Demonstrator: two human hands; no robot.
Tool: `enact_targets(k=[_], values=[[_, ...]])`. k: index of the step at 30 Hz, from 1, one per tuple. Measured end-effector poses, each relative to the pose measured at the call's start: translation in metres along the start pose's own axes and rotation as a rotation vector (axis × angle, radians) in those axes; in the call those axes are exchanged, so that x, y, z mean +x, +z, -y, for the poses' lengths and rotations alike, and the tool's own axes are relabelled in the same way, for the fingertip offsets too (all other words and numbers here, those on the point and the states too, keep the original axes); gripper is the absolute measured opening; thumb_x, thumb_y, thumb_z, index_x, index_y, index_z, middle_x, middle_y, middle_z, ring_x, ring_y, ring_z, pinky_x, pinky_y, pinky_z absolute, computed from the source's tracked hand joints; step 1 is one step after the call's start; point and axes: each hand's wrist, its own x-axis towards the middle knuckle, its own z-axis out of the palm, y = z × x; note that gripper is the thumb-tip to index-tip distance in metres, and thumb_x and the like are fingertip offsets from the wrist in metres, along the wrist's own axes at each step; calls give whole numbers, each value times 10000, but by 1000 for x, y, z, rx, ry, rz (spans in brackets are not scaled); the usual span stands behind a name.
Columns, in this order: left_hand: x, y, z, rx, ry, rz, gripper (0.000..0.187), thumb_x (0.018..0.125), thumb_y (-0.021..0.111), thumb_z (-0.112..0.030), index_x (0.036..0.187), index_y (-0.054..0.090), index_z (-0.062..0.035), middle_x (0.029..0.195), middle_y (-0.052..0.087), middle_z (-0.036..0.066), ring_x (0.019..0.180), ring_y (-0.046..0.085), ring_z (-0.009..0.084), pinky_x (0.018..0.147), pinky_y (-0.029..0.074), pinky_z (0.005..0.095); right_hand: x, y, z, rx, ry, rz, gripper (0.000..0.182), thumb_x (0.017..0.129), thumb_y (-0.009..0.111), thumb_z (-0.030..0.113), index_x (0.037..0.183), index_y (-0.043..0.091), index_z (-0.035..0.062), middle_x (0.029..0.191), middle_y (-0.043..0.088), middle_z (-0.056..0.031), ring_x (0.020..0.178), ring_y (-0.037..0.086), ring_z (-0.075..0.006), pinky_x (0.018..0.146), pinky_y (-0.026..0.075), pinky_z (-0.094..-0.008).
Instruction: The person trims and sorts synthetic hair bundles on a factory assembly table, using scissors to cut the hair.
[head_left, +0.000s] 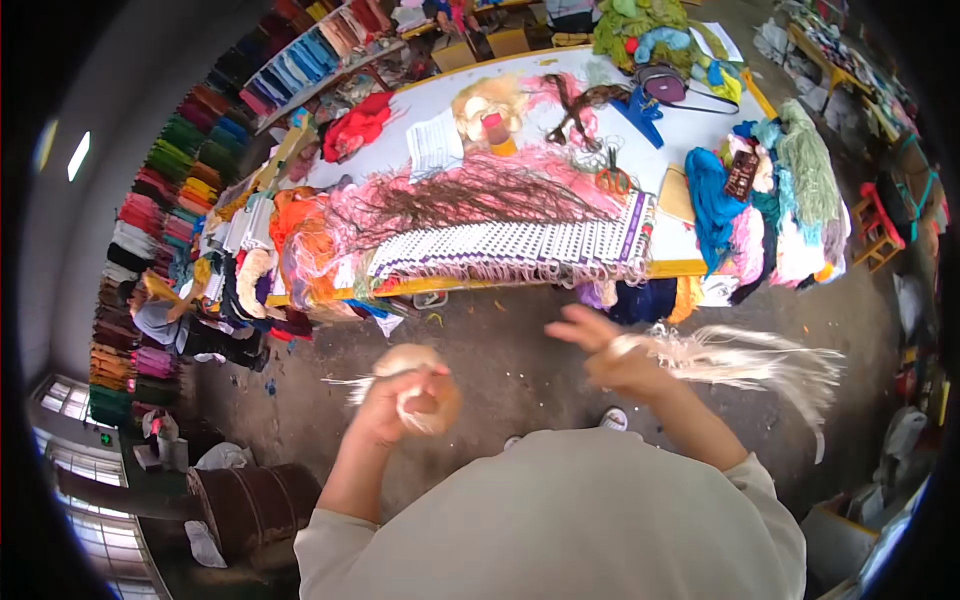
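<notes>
Both arms reach out over the floor in front of the table. My left hand (408,398) is closed around a bundle of cream yarn (414,358), with part of it looped over the fingers and short ends poking out to the left. Off to the right, my right hand (622,362) has two fingers stretched out and the others curled round a hank of pale cream strands (745,358). Its loose ends fan out to the right, past the wrist. The right fingers are smeared by motion. No strand shows plainly between the two hands.
The white table (400,120) carries pink and brown yarn (470,205), a row of printed white cards (510,245), scissors (612,180) and a yarn cone (497,135). Coloured hanks (712,205) hang at its right end. Another person (165,325) is at the left, near a brown drum (255,510).
</notes>
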Motion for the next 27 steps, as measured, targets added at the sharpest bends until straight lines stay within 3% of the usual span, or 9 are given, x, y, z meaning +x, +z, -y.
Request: enact_targets(k=[2, 4, 5, 8, 12, 16, 21, 25, 27], values=[[2, 26, 13, 80, -125, 74, 295, 911, 644, -197, 1071, 620, 50, 773, 618, 61, 510, 479, 60, 447, 338, 182, 36, 37, 8, -809, 116, 228, 930, 777, 673, 97, 1550, 162, 161, 1582, 260, -61, 939, 633, -189, 738, 476, -290], [-2, 52, 22, 156, -248, 125, 275, 907, 649, -198, 1034, 633, 45, 809, 649, 86, 608, 572, 91, 491, 403, 191, 69, 51, -44, -1176, -472, 215, 848, 863, 651, 296, 1550, 167, 181, 1518, 376, -99, 1090, 612, -251, 827, 479, -345], [-1, 61, 26, 220, -273, 185, 259, 903, 651, -191, 1014, 635, 42, 810, 649, 81, 632, 583, 98, 504, 416, 194, 74, 69, -30, -1019, -166, 296, 876, 844, 680, 279, 1544, 166, 161, 1515, 372, -111, 1222, 512, -256, 962, 409, -337], [-3, 74, 29, 282, -313, 273, 222, 889, 658, -173, 963, 639, 36, 797, 646, 66, 642, 585, 92, 511, 424, 196, 82, 87, -4, -830, 360, 389, 677, 855, 689, 246, 1449, 389, 120, 1377, 522, -127, 1240, 505, -208, 1021, 410, -310], [-21, 85, 20, 457, -276, 128, 320, 916, 638, -257, 1068, 611, 23, 740, 603, 61, 584, 537, 76, 462, 382, 197, 95, 74, -5, -702, 218, 251, 122, 895, 618, 164, 967, 630, 67, 885, 649, -52, 785, 625, -121, 695, 476, -270], [-8, 75, 7, 8, 42, 207, 730, 903, 372, -697, 1246, 533, -73, 828, 626, 129, 560, 539, 153, 410, 366, 234, 107, 83, 68, -1008, -376, 375, 226, 870, 585, 196, 1050, 637, 69, 964, 634, -87, 926, 619, -197, 803, 471, -356], [34, 66, 25, -296, -175, 261, 531, 990, 406, -455, 1220, 519, 11, 813, 661, 183, 460, 501, 138, 438, 402, 254, 130, 65, 64, -1581, -860, -9, 119, 797, 582, 196, 888, 604, 124, 840, 647, -44, 769, 663, -257, 601, 520, -378], [48, 64, 38, -272, -609, 420, 316, 1048, 350, -271, 1059, 500, 8, 624, 531, 63, 365, 418, 100, 366, 370, 244, 128, 62, 52, -1575, -815, 56, 125, 756, 623, 161, 874, 600, 126, 823, 634, -66, 770, 656, -272, 639, 520, -379], [48, 43, 60, 118, -581, 478, 331, 1051, 344, -308, 1161, 436, -10, 572, 505, 69, 354, 403, 116, 338, 320, 256, 120, 73, 53, -1598, -636, 161, 111, 801, 612, 187, 896, 610, 130, 852, 636, -79, 834, 656, -287, 690, 524, -417]])
